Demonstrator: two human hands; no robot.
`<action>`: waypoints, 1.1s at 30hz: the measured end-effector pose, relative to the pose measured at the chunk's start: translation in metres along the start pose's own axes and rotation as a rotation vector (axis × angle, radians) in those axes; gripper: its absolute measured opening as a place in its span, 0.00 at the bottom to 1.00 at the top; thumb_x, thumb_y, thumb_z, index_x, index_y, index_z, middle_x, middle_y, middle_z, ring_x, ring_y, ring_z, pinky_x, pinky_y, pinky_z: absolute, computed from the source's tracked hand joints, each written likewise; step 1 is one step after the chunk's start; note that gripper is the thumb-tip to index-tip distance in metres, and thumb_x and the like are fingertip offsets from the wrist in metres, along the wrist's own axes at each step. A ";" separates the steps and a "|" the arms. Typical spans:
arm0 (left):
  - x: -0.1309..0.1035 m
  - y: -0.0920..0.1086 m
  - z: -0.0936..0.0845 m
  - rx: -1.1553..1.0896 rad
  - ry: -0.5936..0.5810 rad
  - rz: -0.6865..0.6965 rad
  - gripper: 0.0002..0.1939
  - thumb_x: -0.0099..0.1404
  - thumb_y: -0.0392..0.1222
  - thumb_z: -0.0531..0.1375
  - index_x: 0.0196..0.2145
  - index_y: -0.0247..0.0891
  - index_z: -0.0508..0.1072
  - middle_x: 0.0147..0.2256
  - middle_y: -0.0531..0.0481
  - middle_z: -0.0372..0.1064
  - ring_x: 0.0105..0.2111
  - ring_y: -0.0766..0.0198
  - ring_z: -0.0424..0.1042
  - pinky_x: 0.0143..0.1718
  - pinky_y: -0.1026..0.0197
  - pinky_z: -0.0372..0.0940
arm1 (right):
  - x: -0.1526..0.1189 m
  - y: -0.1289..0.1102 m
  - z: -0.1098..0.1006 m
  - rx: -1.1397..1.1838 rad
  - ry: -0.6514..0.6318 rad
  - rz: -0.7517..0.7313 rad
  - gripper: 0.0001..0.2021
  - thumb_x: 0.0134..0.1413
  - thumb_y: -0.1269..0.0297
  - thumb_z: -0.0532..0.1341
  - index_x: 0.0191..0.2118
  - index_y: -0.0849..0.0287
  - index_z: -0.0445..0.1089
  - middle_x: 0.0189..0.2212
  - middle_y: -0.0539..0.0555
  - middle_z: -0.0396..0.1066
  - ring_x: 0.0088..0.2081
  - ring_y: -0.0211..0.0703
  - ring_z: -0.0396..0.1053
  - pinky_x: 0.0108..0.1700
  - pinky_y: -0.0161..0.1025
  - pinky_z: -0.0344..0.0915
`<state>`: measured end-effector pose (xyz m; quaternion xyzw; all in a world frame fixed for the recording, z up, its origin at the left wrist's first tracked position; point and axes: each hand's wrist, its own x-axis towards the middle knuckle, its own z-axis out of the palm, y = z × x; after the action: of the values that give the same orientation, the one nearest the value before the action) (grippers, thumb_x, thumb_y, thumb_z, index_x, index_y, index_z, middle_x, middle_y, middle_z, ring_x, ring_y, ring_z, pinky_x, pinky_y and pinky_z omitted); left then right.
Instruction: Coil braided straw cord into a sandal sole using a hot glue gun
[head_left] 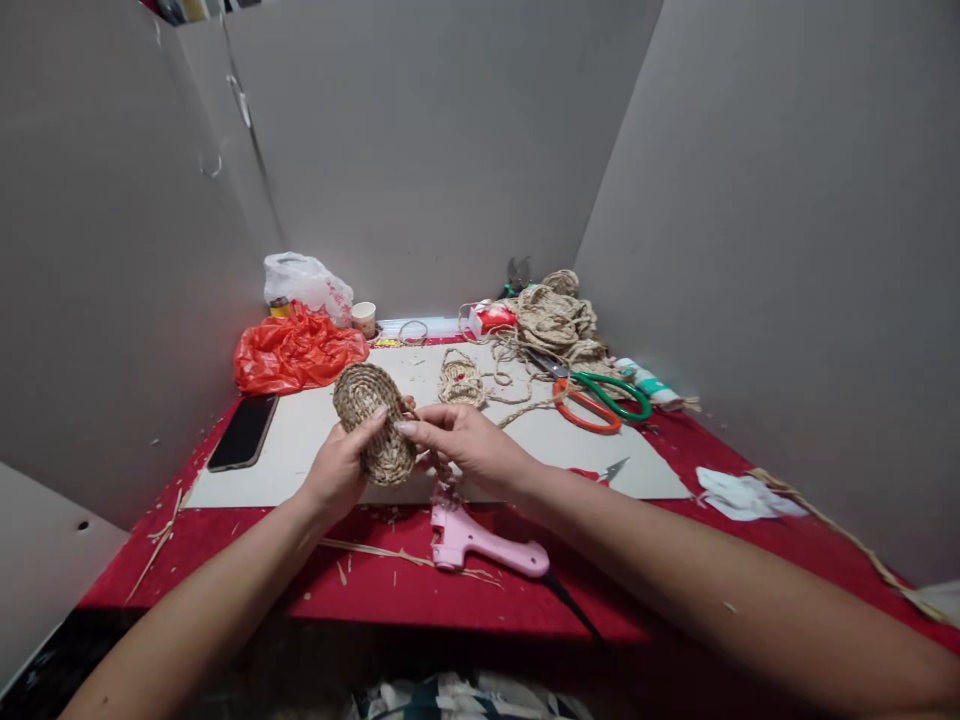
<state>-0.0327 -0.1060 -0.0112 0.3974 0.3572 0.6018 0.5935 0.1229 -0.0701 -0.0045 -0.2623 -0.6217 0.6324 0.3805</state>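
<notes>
An oval woven straw piece (373, 425) is held up over the white board. My left hand (347, 462) grips its lower left side, thumb on the face. At its right edge, my right hand (450, 440) pinches a braided straw cord (442, 468) that hangs below the fingers. Just under the hands a pink glue gun (487, 545) lies on the red cloth, nozzle toward the board. Behind them sits a small woven straw piece (460, 380) with a loose braid running right to a heap of braided cord (553, 318).
Scissors with green and orange handles (589, 398) lie at the right, small red scissors (604, 472) nearer. A phone (244, 432), a red plastic bag (296, 350) and a paper cup (364, 318) are at the left. Grey panels (420, 150) enclose the table.
</notes>
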 end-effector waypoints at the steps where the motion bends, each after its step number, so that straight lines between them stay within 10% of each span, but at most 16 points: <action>1: 0.001 0.000 0.000 -0.014 0.008 -0.001 0.17 0.58 0.43 0.66 0.43 0.30 0.78 0.41 0.39 0.78 0.43 0.50 0.76 0.46 0.53 0.69 | -0.002 0.000 -0.002 -0.025 0.027 -0.023 0.17 0.48 0.52 0.66 0.31 0.64 0.73 0.24 0.52 0.72 0.24 0.36 0.69 0.26 0.32 0.65; 13: 0.002 -0.004 0.001 -0.078 0.058 -0.074 0.10 0.56 0.40 0.66 0.36 0.33 0.79 0.34 0.45 0.80 0.40 0.52 0.78 0.45 0.56 0.71 | -0.010 0.020 -0.005 -0.334 0.254 -0.485 0.12 0.52 0.70 0.61 0.43 0.54 0.77 0.42 0.51 0.78 0.41 0.43 0.76 0.45 0.39 0.72; 26: 0.004 -0.017 -0.001 -0.149 -0.054 -0.140 0.17 0.59 0.43 0.61 0.45 0.34 0.78 0.39 0.43 0.79 0.45 0.51 0.75 0.48 0.54 0.66 | -0.014 0.032 0.001 -0.413 0.230 -0.365 0.17 0.53 0.64 0.64 0.49 0.60 0.75 0.43 0.58 0.78 0.40 0.50 0.77 0.43 0.44 0.74; 30: 0.009 -0.018 -0.003 -0.168 0.033 -0.156 0.14 0.60 0.41 0.58 0.41 0.32 0.78 0.35 0.41 0.78 0.41 0.49 0.76 0.45 0.50 0.67 | -0.014 0.029 -0.008 -0.655 0.117 -0.276 0.25 0.56 0.50 0.60 0.57 0.57 0.70 0.27 0.54 0.78 0.19 0.40 0.71 0.23 0.37 0.69; 33: 0.013 -0.015 -0.006 -0.223 0.063 -0.150 0.10 0.62 0.37 0.56 0.35 0.33 0.76 0.33 0.43 0.78 0.44 0.52 0.75 0.49 0.52 0.64 | -0.013 0.031 -0.021 -0.923 0.201 -0.338 0.29 0.55 0.39 0.57 0.55 0.51 0.71 0.32 0.56 0.79 0.25 0.43 0.75 0.26 0.38 0.69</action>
<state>-0.0317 -0.0926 -0.0271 0.2822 0.3353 0.6037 0.6659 0.1429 -0.0662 -0.0386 -0.3587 -0.8306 0.1924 0.3800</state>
